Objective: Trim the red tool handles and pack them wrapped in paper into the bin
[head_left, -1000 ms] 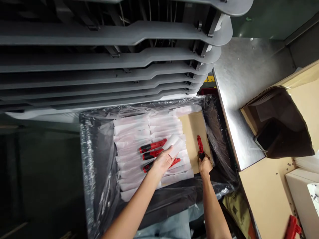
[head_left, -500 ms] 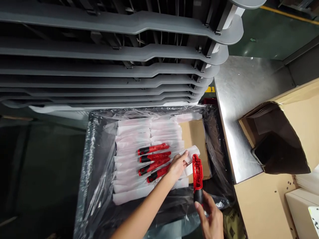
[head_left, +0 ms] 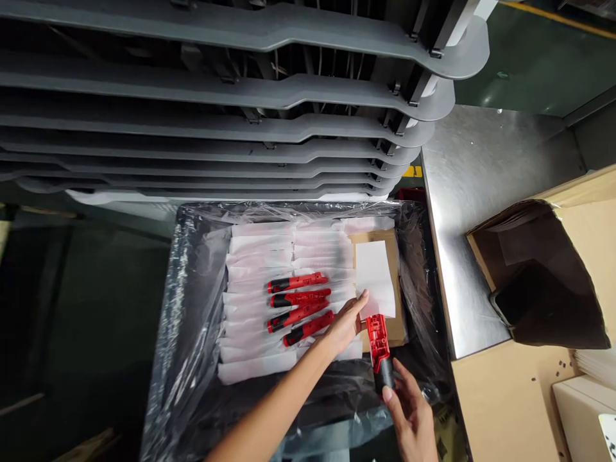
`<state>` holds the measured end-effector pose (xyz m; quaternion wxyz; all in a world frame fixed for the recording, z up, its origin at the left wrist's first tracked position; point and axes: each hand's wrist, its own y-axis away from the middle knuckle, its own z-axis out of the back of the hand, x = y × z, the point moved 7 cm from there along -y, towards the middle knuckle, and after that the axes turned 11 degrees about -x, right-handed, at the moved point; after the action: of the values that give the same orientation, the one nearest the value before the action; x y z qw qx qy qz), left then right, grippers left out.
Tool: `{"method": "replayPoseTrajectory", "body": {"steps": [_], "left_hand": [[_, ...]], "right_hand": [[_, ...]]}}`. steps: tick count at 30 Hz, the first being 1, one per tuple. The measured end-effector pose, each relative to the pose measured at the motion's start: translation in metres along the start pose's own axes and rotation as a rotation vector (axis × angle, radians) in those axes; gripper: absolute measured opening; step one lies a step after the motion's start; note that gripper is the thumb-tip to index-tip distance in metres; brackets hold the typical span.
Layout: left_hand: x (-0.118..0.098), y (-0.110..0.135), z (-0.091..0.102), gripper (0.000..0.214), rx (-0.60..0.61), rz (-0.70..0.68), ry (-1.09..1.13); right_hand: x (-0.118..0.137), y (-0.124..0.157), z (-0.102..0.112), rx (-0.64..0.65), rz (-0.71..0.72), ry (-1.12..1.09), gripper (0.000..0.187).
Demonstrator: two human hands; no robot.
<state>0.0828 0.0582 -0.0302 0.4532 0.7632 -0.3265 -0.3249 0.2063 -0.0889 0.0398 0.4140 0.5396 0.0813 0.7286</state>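
My right hand (head_left: 411, 414) holds a red and black plastic handle part (head_left: 378, 350) by its black end, near the front right of a plastic-lined black bin (head_left: 187, 308). My left hand (head_left: 347, 322) lies with fingers stretched out, its fingertips on the lower left corner of a flat white foam sheet (head_left: 374, 277). The sheet rests on brown cardboard (head_left: 395, 327) in the bin's right part. Several more red and black handle parts (head_left: 298, 307) lie side by side on rows of white foam sheets (head_left: 262, 256) just left of my left hand.
A stack of dark grey moulded trays (head_left: 216, 109) rises behind the bin. A steel table (head_left: 471, 192) stands to the right, with an open cardboard box (head_left: 543, 269) on it. Cardboard (head_left: 505, 410) and a white box corner (head_left: 587, 404) lie at the lower right.
My left hand carried the rolled white foam sheet right and laid it flat on the cardboard. My right hand lifted the red part off the cardboard and drew it back toward me.
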Motion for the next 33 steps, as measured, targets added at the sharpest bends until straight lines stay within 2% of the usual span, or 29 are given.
{"method": "replayPoseTrajectory", "body": {"steps": [3,6,12,15,21,28,33], "left_hand": [[0.007,0.003,0.001,0.037,0.021,0.043,-0.028],[0.020,0.009,0.004,0.041,0.037,0.075,-0.057],[0.044,0.028,0.006,0.059,0.040,0.100,-0.118],[0.049,0.029,0.010,0.061,-0.014,0.088,-0.137],[0.048,0.023,0.018,0.049,-0.145,0.065,-0.123],[0.059,0.038,0.014,0.042,-0.068,0.189,-0.014],[0.076,0.042,0.005,0.037,0.059,0.409,0.103]], "right_hand": [[-0.004,-0.003,0.002,-0.051,-0.066,-0.113,0.071],[-0.007,-0.011,0.001,-0.021,-0.090,-0.130,0.080],[0.006,-0.022,-0.003,-0.043,-0.040,-0.159,0.080],[0.017,-0.018,-0.002,-0.106,0.023,-0.033,0.083],[0.040,-0.010,0.003,-0.252,0.146,0.366,0.090],[0.056,-0.021,0.001,-0.327,0.217,0.472,0.087],[0.069,-0.033,0.012,-0.353,0.290,0.567,0.072]]}}
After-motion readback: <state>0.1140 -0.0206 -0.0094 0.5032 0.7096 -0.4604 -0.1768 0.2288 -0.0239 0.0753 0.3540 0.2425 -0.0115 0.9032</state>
